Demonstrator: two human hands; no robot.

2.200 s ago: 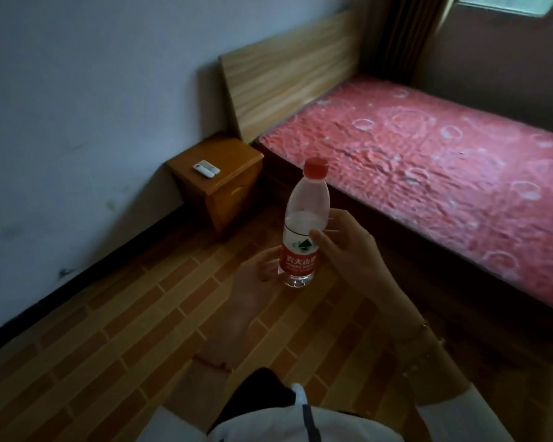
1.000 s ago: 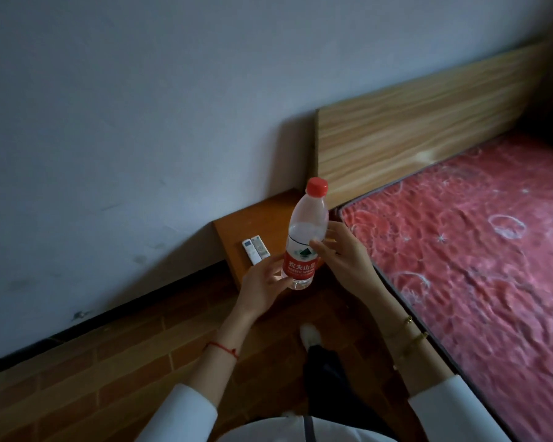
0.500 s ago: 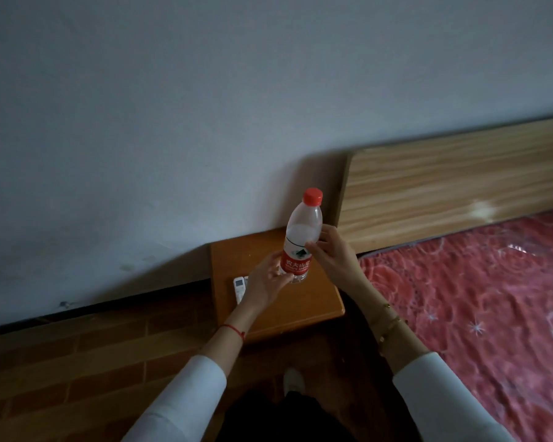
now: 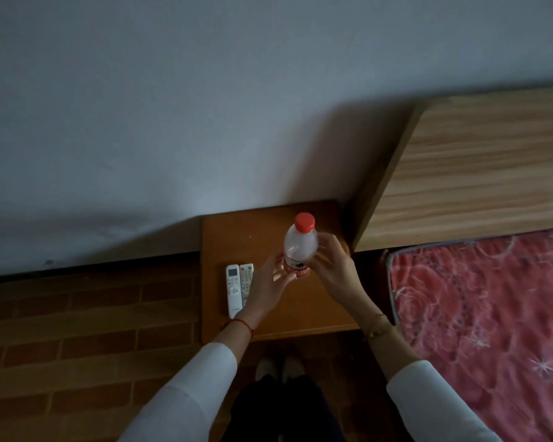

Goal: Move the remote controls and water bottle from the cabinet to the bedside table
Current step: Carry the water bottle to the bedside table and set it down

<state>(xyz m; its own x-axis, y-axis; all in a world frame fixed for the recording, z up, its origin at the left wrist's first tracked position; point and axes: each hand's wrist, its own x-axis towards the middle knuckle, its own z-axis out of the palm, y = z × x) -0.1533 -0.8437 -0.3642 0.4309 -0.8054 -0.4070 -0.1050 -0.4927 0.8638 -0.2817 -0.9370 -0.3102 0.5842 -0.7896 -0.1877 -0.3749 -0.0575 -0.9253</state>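
From the head camera, the water bottle (image 4: 300, 247) stands upright over the middle of the bedside table (image 4: 316, 311), red cap up. The right hand (image 4: 334, 269) curls its fingers around the bottle's body and holds it. The left hand (image 4: 270, 287) is open, its fingertips touching the red label near the base. The bottom of the bottle is hidden by the hands, so I cannot tell whether it rests on the wood. Two remote controls (image 4: 238, 288) lie side by side on the table's left part; the left hand covers part of the right one. The headboard (image 4: 476, 173) and the red mattress (image 4: 492, 314) are cut off at the right edge.
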